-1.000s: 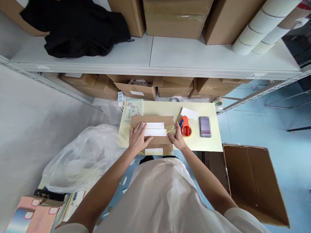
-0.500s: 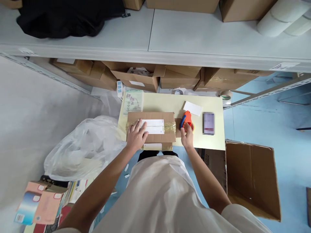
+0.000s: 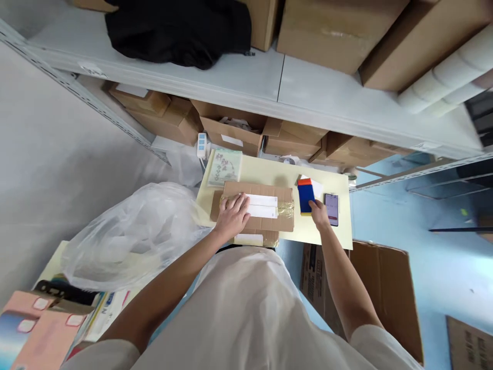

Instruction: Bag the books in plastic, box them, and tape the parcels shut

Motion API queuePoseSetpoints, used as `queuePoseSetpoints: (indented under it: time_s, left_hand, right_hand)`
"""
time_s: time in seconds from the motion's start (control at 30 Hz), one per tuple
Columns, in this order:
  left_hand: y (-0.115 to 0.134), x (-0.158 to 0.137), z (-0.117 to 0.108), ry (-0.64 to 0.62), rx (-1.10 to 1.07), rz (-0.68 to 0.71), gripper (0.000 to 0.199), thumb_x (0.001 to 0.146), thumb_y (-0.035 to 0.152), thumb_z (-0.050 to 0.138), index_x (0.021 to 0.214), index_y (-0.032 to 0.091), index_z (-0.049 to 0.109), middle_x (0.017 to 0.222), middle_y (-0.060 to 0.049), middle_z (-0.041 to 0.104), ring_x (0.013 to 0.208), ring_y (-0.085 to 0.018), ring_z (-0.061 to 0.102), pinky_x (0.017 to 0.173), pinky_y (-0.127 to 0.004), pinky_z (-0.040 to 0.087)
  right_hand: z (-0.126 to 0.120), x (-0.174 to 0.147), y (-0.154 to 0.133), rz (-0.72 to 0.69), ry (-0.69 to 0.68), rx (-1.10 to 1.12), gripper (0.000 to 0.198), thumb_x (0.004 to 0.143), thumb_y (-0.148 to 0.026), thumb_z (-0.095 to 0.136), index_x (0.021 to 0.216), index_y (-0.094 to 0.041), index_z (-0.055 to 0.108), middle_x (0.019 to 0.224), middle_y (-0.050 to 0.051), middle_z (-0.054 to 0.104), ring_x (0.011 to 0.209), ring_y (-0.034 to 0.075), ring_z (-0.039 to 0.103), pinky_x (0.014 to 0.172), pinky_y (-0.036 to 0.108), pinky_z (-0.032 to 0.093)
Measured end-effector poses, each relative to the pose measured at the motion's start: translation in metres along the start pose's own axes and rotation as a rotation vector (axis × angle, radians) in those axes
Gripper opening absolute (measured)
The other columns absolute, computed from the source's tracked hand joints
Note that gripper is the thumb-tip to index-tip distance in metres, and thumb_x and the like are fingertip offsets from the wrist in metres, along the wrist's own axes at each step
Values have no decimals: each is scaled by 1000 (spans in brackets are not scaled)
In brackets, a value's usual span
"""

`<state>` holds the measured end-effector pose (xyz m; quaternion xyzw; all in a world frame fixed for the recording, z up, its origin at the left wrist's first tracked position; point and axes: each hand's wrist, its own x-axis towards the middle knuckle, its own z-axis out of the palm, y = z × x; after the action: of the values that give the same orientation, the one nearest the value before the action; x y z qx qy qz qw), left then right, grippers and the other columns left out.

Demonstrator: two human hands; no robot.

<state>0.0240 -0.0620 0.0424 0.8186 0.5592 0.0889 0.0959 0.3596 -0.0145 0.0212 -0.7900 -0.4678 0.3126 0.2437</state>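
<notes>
1. Left hand (image 3: 233, 216): laid flat, fingers spread, palm down on the left part of the cardboard box (image 3: 254, 211), fingertips touching the near end of the white labels (image 3: 262, 206).
2. Cardboard box: flat on the pale yellow table (image 3: 269, 172), close to its near edge, long side across; clear tape shining over the top and right end; two white labels side by side along the middle, a third white strip on the near face.
3. Right hand (image 3: 319, 214): closed around the lower end of the tape dispenser (image 3: 306, 196), just right of the box; probably gripping its handle, though blur keeps the fingers from showing clearly.
4. Tape dispenser: blue body with an orange top, upright near the right end of the box, apart from it.
5. Phone (image 3: 332, 208): dark, flat on the table just right of the right hand.
6. White card (image 3: 316, 187): behind the dispenser, partly hidden.
7. Printed packet (image 3: 225, 168): at the far left corner of the table, just behind the box.
8. Clear plastic bag (image 3: 127, 231): bulging, left of the table.
9. Open carton (image 3: 385, 293): on the blue floor, right of the arm.
10. Shelf (image 3: 308, 97): above the table, with brown boxes, a black cloth (image 3: 181, 28) and white rolls (image 3: 442, 82).
</notes>
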Motion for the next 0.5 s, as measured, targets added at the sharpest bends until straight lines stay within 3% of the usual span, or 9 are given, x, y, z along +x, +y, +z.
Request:
queuePoseSetpoints:
  time_s: [0.13,0.2,0.37,0.5]
  left_hand:
    - [-3,-3,1,35,-20,32,50,96,33,35,141,17,45,150,-12,40,137,-28,38,114,-55,19]
    - [-5,-5,0,41,-29,54,49,96,33,35,141,16,45,150,-12,40,137,-28,37,114,-55,19]
    - [-13,-13,-1,50,-43,71,49,95,31,36,140,16,46,149,-13,42,136,-29,39,113,-56,23]
    - [-15,-18,-1,78,-64,82,48,94,30,39,139,17,48,148,-14,44,135,-30,40,113,-56,23]
  right_hand:
    - [-50,-22,-39,-153,142,228,44,83,-59,39,59,-22,42,53,-2,43,51,12,40,49,26,34]
    - [-56,-36,-61,-208,99,386,52,81,-64,46,53,-23,34,47,-5,34,46,9,30,44,26,26]
    - [-29,-60,-106,-240,-291,343,60,70,-72,59,47,-21,38,43,-5,33,43,7,25,42,25,19]
    - [-4,-54,-120,-246,-445,249,62,67,-78,57,47,-20,42,42,-3,38,44,8,30,43,25,23]
